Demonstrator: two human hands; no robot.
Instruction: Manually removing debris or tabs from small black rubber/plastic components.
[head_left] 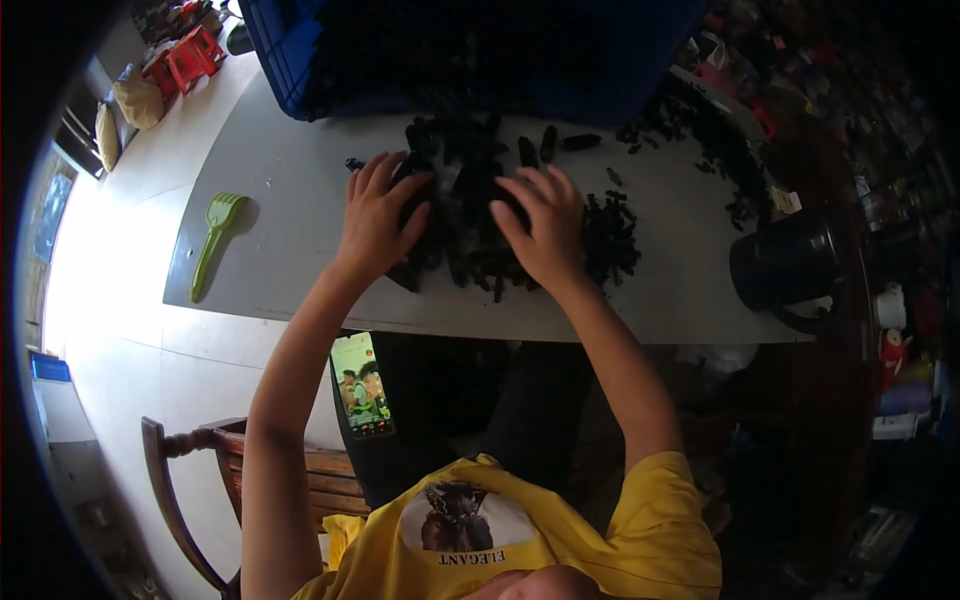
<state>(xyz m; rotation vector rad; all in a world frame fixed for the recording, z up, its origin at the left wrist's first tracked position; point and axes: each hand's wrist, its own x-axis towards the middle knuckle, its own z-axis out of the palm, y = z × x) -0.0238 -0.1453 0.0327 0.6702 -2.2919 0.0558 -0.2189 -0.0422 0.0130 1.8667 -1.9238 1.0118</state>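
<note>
**A:** What is at the centre of the frame?

**B:** A heap of small black pieces (470,225) on a grey worktop (290,200), just below a blue crate (290,60) that reaches over the far edge. Both hands press on the heap from opposite sides. The left hand (378,212) lies flat with fingers spread on the heap's left flank; the right hand (540,225) does likewise on the right, fingers fanned and slightly curled. Neither pinches a single piece.

**A:** How far does the work seem to have got?

**B:** By my reading, it is midway. A good part of the pieces sits gathered between the hands, but a second clump (612,235) lies just beside the right hand, and a trail of loose pieces (700,140) runs toward the far right corner. A few strays lie near the crate. Those look ungathered.

**A:** What else is on the worktop?

**B:** A green fork-shaped scoop (212,240) well to the left, untouched, and a black bucket (785,265) at the right edge, apart from the heap.

**A:** And what can't be made out?

**B:** What the black pieces are, for they are too dark and small. The crate's inside is in shadow, its upper part cut off. The right side of the room is dim clutter. A phone (362,385) with a lit screen rests on the person's lap below the worktop, and part of a wooden chair (200,470) shows at lower left.
</note>
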